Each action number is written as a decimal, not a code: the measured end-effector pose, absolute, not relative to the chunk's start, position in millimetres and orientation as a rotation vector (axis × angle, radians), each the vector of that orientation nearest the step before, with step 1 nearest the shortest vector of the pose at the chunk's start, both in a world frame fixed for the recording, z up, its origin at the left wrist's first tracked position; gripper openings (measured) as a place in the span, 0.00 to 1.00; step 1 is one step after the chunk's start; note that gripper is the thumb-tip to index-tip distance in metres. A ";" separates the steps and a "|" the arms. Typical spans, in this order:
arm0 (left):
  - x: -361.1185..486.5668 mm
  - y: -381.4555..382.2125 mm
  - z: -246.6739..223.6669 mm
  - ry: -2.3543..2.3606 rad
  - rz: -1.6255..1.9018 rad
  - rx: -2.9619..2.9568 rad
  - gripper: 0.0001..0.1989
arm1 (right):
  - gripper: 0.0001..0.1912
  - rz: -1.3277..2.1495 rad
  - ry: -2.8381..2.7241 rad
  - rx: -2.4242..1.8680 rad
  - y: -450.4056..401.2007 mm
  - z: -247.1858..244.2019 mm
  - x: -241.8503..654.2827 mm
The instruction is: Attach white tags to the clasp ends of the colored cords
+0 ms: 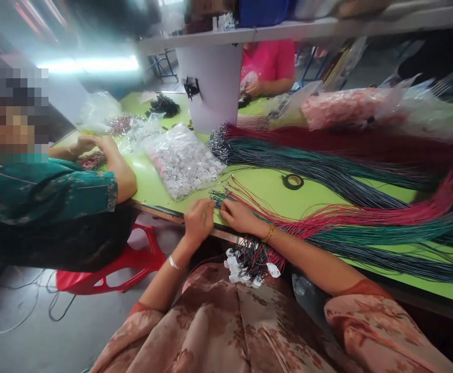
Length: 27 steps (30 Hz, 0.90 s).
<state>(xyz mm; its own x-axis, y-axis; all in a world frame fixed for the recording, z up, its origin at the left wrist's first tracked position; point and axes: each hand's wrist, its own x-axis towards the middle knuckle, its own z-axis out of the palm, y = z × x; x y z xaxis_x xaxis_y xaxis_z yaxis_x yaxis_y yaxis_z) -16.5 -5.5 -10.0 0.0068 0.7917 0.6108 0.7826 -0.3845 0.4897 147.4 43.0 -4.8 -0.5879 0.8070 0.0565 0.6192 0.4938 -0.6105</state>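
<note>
My left hand [200,220] is closed in a pinch at the table's front edge, and what its fingers hold is too small to see. Just to its right, my right hand [241,215] has its fingers curled together, their contents hidden. Close behind both hands lie the metal-tipped ends of loose red, green and black wires [320,215]. A bunch of wires with white plastic connectors [245,269] hangs over the edge at my lap, below my right wrist.
A clear bag of white connectors [189,160] lies on the green table [263,189]. Black tape [292,181] sits among thick wire bundles [327,147]. A co-worker [47,202] works at my left beside a red stool [113,264]; another person [269,67] sits across the table.
</note>
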 end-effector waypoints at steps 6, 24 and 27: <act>-37.7 95.4 -2.1 2.226 0.680 2.237 0.14 | 0.04 1.156 -1.793 -1.153 60.1 -18.1 145.1; -41.3 74.2 6.1 1.406 1.599 1.479 0.12 | 0.12 1.296 -1.409 -1.083 71.2 -7.1 143.2; -38.5 53.4 13.9 1.293 1.642 1.270 0.17 | 0.11 1.237 -1.511 -1.056 66.8 -0.9 144.4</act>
